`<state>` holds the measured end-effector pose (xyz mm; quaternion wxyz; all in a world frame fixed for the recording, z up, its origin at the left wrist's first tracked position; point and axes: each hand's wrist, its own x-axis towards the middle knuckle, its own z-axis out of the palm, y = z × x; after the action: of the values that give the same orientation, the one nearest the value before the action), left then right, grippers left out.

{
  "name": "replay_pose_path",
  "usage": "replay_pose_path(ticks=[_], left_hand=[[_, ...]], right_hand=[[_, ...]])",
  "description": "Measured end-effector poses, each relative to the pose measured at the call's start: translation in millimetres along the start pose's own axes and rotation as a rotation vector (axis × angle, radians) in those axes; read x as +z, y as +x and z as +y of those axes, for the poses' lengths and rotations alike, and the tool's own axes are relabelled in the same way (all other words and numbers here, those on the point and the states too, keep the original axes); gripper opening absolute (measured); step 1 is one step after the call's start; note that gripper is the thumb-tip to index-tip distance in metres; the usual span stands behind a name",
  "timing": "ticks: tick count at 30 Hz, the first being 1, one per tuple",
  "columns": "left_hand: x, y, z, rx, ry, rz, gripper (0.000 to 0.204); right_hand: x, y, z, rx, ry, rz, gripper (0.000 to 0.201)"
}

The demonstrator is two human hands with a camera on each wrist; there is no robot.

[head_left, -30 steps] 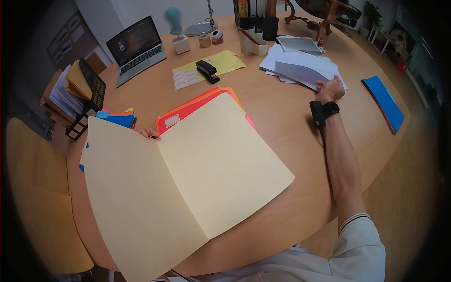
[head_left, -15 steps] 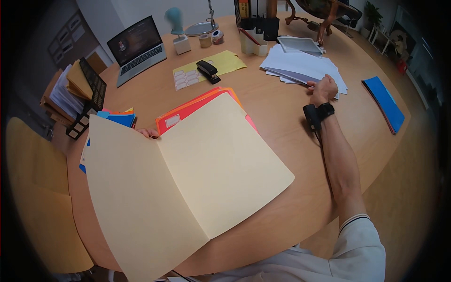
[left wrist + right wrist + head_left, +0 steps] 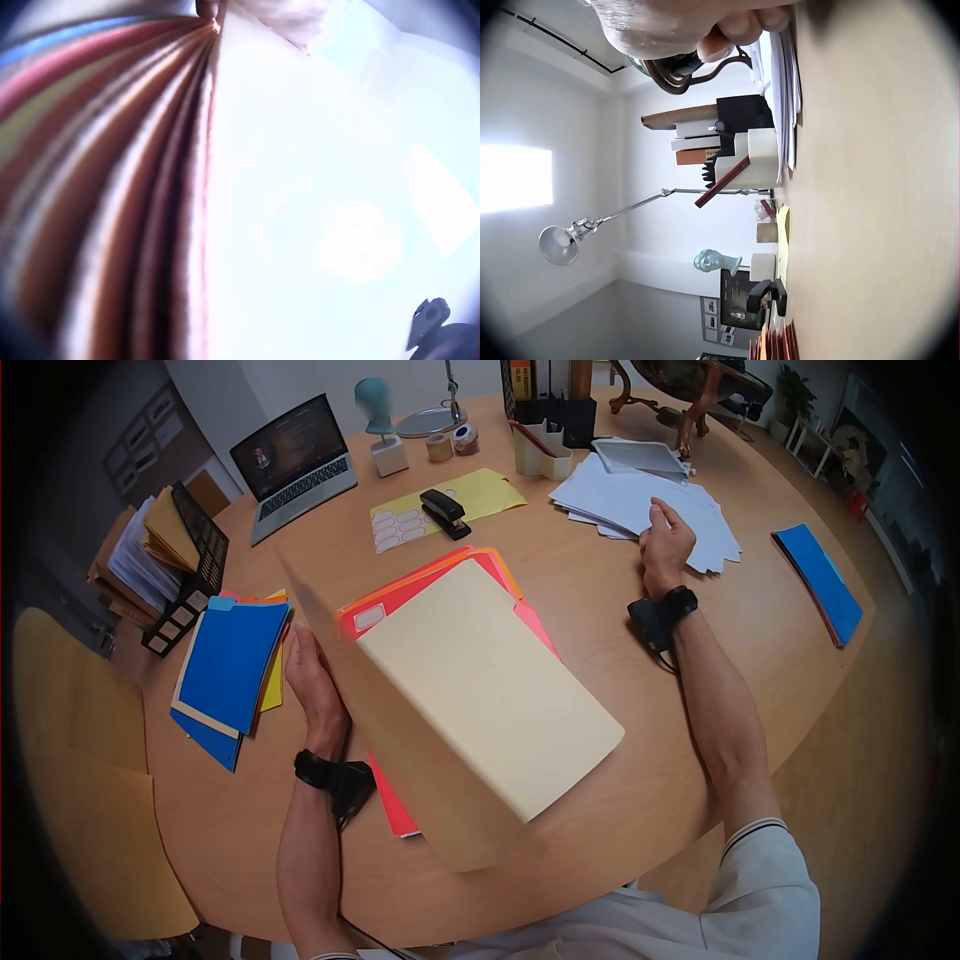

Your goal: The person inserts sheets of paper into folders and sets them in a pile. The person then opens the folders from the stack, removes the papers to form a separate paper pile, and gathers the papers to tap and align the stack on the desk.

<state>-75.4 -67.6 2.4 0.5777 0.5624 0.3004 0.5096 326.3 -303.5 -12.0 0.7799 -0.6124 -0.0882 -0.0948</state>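
A cream folder [image 3: 490, 690] lies on a stack of red and orange folders [image 3: 400, 598], its blurred cover raised at a slant. My left hand [image 3: 315, 675] is upright at the cover's left side, fingers extended against or close beside it. The left wrist view has fingertips at the top, fanned edges of coloured folders [image 3: 112, 172] and an overexposed pale surface. My right hand [image 3: 668, 548] hovers by the near edge of the loose white papers [image 3: 640, 500], fingers loosely bent around nothing; the right wrist view shows its curled fingers [image 3: 742, 28].
Blue folders [image 3: 232, 665] lie at the left beside a file rack [image 3: 185, 600]. Farther back are a laptop [image 3: 300, 475], a stapler [image 3: 445, 512] on yellow sheets [image 3: 490, 493], a pen holder [image 3: 540, 452] and a grey tray [image 3: 640, 458]. Another blue folder [image 3: 818, 582] is at the right.
The cream cover has swung up and rightward from lying spread out, uncovering my left hand and the blue folders. My right hand let go of the lifted sheet, which dropped flat, and moved left.
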Motion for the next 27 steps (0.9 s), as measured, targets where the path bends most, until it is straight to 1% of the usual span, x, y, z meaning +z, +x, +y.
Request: replay_pose_path(ticks=[2, 4, 6, 7, 8, 9, 10, 12, 17, 18, 20, 24, 26, 27], left_hand=[[-17.2, 8.0, -9.6, 0.034, 0.04, -0.069, 0.039], [-16.4, 7.7, -11.2, 0.031, 0.032, -0.087, 0.036], [-13.8, 7.3, -12.8, 0.029, 0.024, -0.105, 0.034], [-11.3, 7.3, -14.2, 0.089, 0.116, -0.05, 0.031], [-10.1, 7.6, -15.5, 0.149, 0.208, 0.005, 0.03], [-10.9, 8.3, -17.2, 0.15, 0.208, 0.005, 0.03], [-12.5, 9.1, -19.1, 0.175, 0.244, 0.007, 0.031], [-15.7, 10.0, -19.8, 0.201, 0.279, 0.008, 0.031], [-16.3, 7.0, -12.6, 0.24, 0.513, 0.003, 0.035], [-15.6, 6.2, -10.0, 0.24, 0.513, 0.003, 0.035], [-14.0, 4.8, -5.2, 0.136, 0.497, -0.056, 0.036], [-11.6, 5.7, -3.3, 0.115, 0.435, -0.112, 0.035], [-15.0, 10.2, -6.9, 0.047, 0.311, -0.175, 0.029], [-17.4, 11.7, -2.7, 0.048, 0.311, -0.175, 0.029]], right_hand=[[3.5, -8.4, -5.5, 0.024, 0.013, -0.087, 0.029], [5.3, -12.5, -9.3, 0.022, -0.033, -0.123, 0.03], [3.1, -17.3, -16.1, 0.154, -0.091, -0.349, 0.033], [4.1, -19.9, -17.3, 0.154, -0.091, -0.349, 0.033], [5.5, -22.3, -18.3, 0.157, -0.105, -0.416, 0.035], [6.8, -24.0, -18.9, 0.161, -0.119, -0.482, 0.037], [7.7, -25.2, -19.5, 0.16, -0.119, -0.483, 0.037], [9.0, -27.0, -20.2, 0.136, -0.186, -0.576, 0.039], [10.3, -26.9, -16.7, 0.099, -0.25, -0.622, 0.04], [10.6, -26.6, -15.7, 0.094, -0.257, -0.631, 0.039], [11.0, -25.7, -13.6, 0.09, -0.26, -0.631, 0.038], [11.2, -24.8, -9.7, 0.07, -0.261, -0.635, 0.035], [11.2, -25.2, -9.6, 0.062, -0.263, -0.64, 0.034], [11.2, -25.1, -9.2, 0.053, -0.265, -0.645, 0.033]])
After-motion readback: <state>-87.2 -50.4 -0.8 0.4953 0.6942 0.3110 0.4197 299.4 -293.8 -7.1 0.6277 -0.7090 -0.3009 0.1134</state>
